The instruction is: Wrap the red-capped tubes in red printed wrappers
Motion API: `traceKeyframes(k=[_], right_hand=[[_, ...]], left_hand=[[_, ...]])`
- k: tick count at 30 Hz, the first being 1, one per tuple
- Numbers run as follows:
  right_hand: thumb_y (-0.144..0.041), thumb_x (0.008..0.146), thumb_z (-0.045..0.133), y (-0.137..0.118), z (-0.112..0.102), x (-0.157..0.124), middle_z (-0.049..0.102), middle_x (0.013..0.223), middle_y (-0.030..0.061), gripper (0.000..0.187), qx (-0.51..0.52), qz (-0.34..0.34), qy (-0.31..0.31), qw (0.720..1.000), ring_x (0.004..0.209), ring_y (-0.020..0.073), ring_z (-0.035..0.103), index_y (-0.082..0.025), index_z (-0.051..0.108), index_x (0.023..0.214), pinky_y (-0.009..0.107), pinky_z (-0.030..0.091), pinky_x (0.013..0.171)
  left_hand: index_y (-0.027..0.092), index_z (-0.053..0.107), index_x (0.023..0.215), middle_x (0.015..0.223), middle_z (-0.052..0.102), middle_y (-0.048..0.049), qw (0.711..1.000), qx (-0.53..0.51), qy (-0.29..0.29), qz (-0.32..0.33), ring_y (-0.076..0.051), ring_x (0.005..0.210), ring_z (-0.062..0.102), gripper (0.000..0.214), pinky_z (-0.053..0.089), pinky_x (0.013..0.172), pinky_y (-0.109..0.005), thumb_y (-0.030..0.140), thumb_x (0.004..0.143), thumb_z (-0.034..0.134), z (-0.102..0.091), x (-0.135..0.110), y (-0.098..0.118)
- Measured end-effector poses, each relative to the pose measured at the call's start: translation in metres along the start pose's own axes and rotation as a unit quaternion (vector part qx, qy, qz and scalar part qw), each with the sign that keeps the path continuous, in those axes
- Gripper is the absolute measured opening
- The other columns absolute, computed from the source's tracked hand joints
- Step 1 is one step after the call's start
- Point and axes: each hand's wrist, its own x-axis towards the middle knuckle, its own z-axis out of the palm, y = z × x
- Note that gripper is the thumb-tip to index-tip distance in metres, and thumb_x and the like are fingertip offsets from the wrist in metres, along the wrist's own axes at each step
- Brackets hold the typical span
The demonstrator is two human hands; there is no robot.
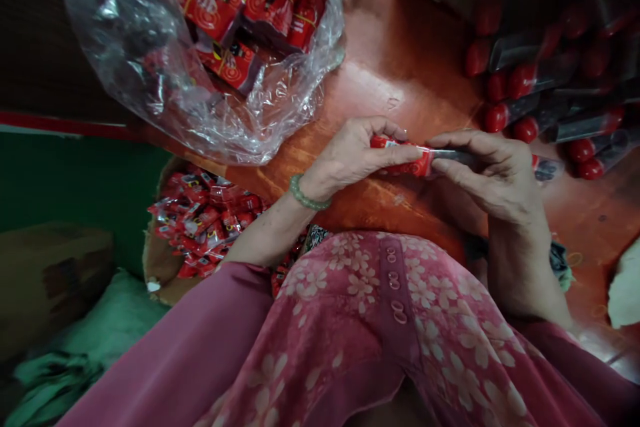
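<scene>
While they meet over an orange table, left hand pinched on a red sachet, right hand clamped on a dark tube, capped tubes beyond.

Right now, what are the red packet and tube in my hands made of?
Small red printed packet in the left hand: glossy plastic film, likely, wrinkled with highlights. Narrow red-capped tube in the right hand: smooth clear plastic, perhaps glass.

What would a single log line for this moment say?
left hand: pinches red packet | right hand: grips clear tube | packet meets tube end | nearby: plastic bag of packets, red-capped tubes
</scene>
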Motion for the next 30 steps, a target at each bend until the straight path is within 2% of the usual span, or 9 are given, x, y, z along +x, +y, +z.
traceKeyframes(k=[3, 6, 14, 16, 19, 22, 25, 30], right_hand=[[-0.038, 0.082, 0.083, 0.004, 0.002, 0.0, 0.077, 0.086, -0.0006, 0.026, 0.011, 0.01, 0.043, 0.999, 0.069, 0.0151, 0.07, -0.027, 0.08, 0.105, 0.027, 0.059, 0.064], [-0.039, 0.083, 0.082, 0.008, 0.001, -0.001, 0.076, 0.086, -0.0003, 0.025, 0.009, -0.004, 0.049, 0.999, 0.07, 0.0147, 0.07, -0.027, 0.081, 0.105, 0.027, 0.06, 0.065], [-0.038, 0.086, 0.08, 0.02, 0.012, -0.006, 0.077, 0.098, -0.0002, 0.023, 0.003, -0.052, 0.077, 0.996, 0.08, 0.0158, 0.072, -0.028, 0.079, 0.107, 0.03, 0.062, 0.076], [-0.038, 0.085, 0.081, 0.02, 0.017, -0.006, 0.076, 0.094, -0.0008, 0.023, 0.014, -0.051, 0.09, 0.994, 0.075, 0.015, 0.071, -0.029, 0.079, 0.106, 0.03, 0.062, 0.073], [-0.042, 0.085, 0.079, 0.02, 0.021, -0.006, 0.075, 0.092, -0.001, 0.026, 0.035, -0.05, 0.112, 0.992, 0.072, 0.0155, 0.07, -0.029, 0.077, 0.108, 0.032, 0.063, 0.07], [-0.047, 0.088, 0.075, 0.02, 0.023, -0.007, 0.076, 0.098, 0.0011, 0.032, 0.045, -0.032, 0.106, 0.993, 0.075, 0.0184, 0.072, -0.03, 0.074, 0.115, 0.037, 0.064, 0.072], [-0.046, 0.09, 0.073, 0.021, 0.026, -0.009, 0.075, 0.102, 0.002, 0.031, 0.054, -0.027, 0.094, 0.994, 0.079, 0.0196, 0.073, -0.031, 0.073, 0.116, 0.039, 0.065, 0.077], [-0.046, 0.09, 0.073, 0.022, 0.031, -0.013, 0.074, 0.107, 0.0017, 0.03, 0.05, -0.037, 0.093, 0.994, 0.092, 0.0196, 0.073, -0.03, 0.071, 0.115, 0.035, 0.063, 0.087]], left_hand=[[0.013, 0.075, 0.088, 0.077, 0.072, -0.0033, 0.999, -0.048, -0.022, -0.012, -0.013, 0.066, 0.067, 0.039, 0.053, 0.062, -0.024, 0.047, 0.073, 0.086, -0.003, -0.002, 0.003], [0.013, 0.077, 0.089, 0.081, 0.075, -0.0046, 0.997, -0.071, -0.034, -0.015, -0.015, 0.073, 0.071, 0.038, 0.058, 0.066, -0.026, 0.045, 0.073, 0.086, -0.005, -0.005, 0.001], [0.014, 0.076, 0.083, 0.077, 0.072, -0.0006, 0.995, -0.083, 0.056, 0.004, -0.013, 0.075, 0.07, 0.031, 0.057, 0.066, -0.023, 0.045, 0.08, 0.081, -0.002, -0.008, -0.011], [0.016, 0.074, 0.085, 0.08, 0.072, 0.0003, 0.991, -0.121, 0.065, 0.003, -0.011, 0.074, 0.069, 0.03, 0.055, 0.066, -0.021, 0.044, 0.079, 0.082, -0.002, -0.01, -0.01], [0.02, 0.074, 0.095, 0.091, 0.075, 0.0024, 0.973, -0.226, 0.04, 0.01, -0.007, 0.071, 0.067, 0.039, 0.055, 0.066, -0.019, 0.046, 0.071, 0.089, -0.001, -0.014, -0.009], [0.02, 0.074, 0.091, 0.088, 0.075, 0.0021, 0.958, -0.287, -0.002, -0.001, -0.007, 0.07, 0.067, 0.048, 0.053, 0.063, -0.018, 0.047, 0.058, 0.096, 0.007, -0.02, -0.009], [0.016, 0.072, 0.077, 0.076, 0.073, -0.0006, 0.957, -0.29, -0.015, -0.023, -0.008, 0.068, 0.066, 0.048, 0.051, 0.062, -0.019, 0.051, 0.056, 0.096, 0.024, -0.023, -0.015], [0.017, 0.074, 0.075, 0.075, 0.074, 0.0, 0.954, -0.293, 0.062, -0.006, -0.009, 0.066, 0.065, 0.042, 0.05, 0.064, -0.022, 0.051, 0.062, 0.092, 0.045, -0.021, -0.025]])
